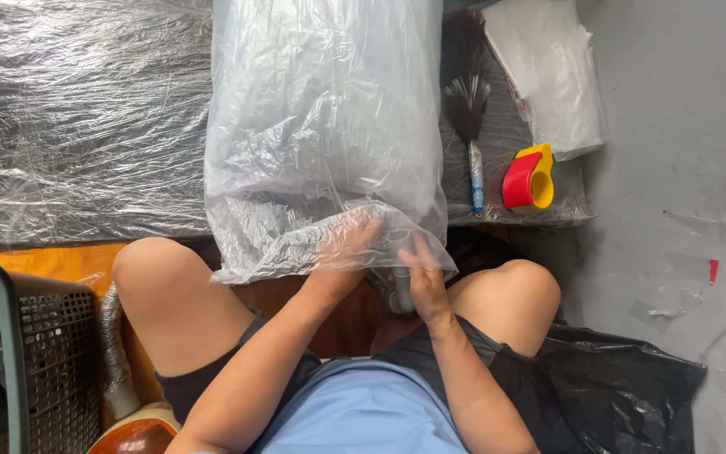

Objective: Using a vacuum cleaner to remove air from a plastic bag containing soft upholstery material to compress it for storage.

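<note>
At frame centre, left hand spread open inside the large clear plastic bag; right hand grips a grey tube

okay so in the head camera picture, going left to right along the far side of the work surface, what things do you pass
Crinkled plastic sheeting → large clear plastic bag → black feather duster → red and yellow tape dispenser, with a stack of clear bags just beyond it → bare grey floor.
</note>
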